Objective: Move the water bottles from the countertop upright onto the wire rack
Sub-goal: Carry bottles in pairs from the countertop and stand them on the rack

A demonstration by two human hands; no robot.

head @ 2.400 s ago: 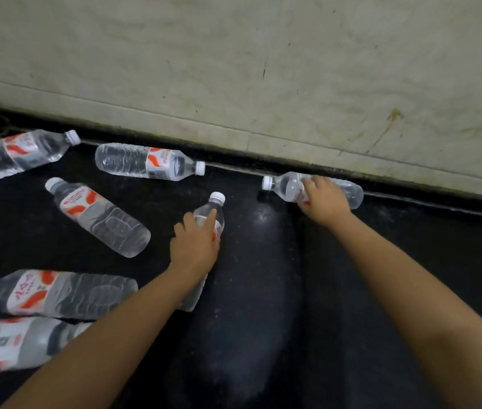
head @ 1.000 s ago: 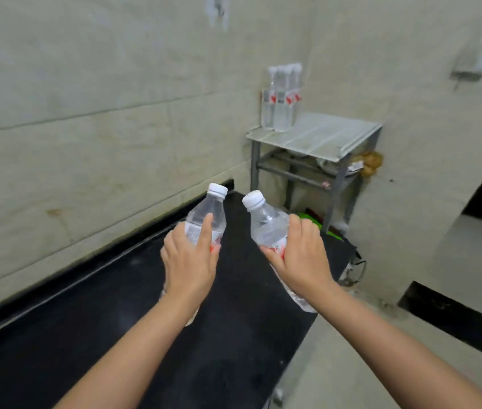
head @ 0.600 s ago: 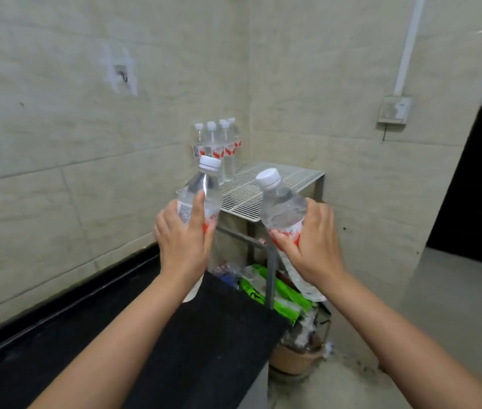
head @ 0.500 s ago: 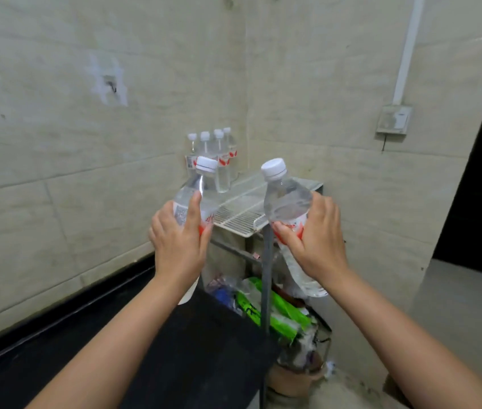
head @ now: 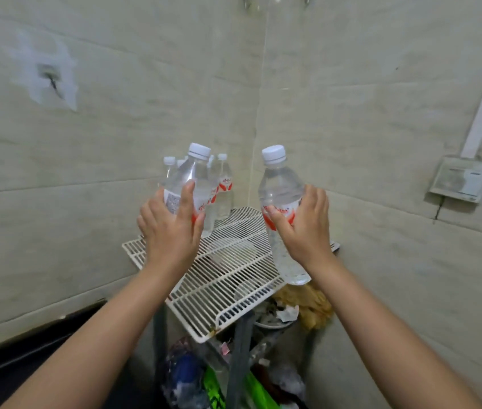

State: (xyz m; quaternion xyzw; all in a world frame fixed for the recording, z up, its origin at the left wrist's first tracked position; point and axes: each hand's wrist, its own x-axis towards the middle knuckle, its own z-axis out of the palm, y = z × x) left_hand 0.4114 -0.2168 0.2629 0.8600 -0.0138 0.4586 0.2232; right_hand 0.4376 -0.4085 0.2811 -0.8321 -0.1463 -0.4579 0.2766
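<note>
**Two bottles in carry, above the rack — set-down pending**

Head view (only view).

Left hand [head: 172,231]: wrapped around the label band of the left bottle [head: 194,180], index finger laid up the front of it. Bottle upright, white cap on top. Its base is hidden behind the hand, so I cannot tell whether it touches the rack.

Right hand [head: 303,225]: closed around the middle of the right bottle [head: 281,187], thumb across the red-and-white label. The cap leans slightly away from the grip toward the left bottle; the base hangs below the wrist, clear of the wires, near the rack's right edge.

Wire rack [head: 225,278]: white, flat, directly beneath both grips. A cluster of standing bottles [head: 224,184] sits beyond the left grip in the far corner, partly hidden by the held bottle. Open wire lies below and between the two hands.

Step, as judged: end of the carry, placement not yet made.

Next move calls for: lowering each bottle straight down onto open wire just short of the cluster; righting the right bottle first; seating the bases flat across the wires before loosening either hand. Risk: the left bottle nudging the standing ones.
</note>
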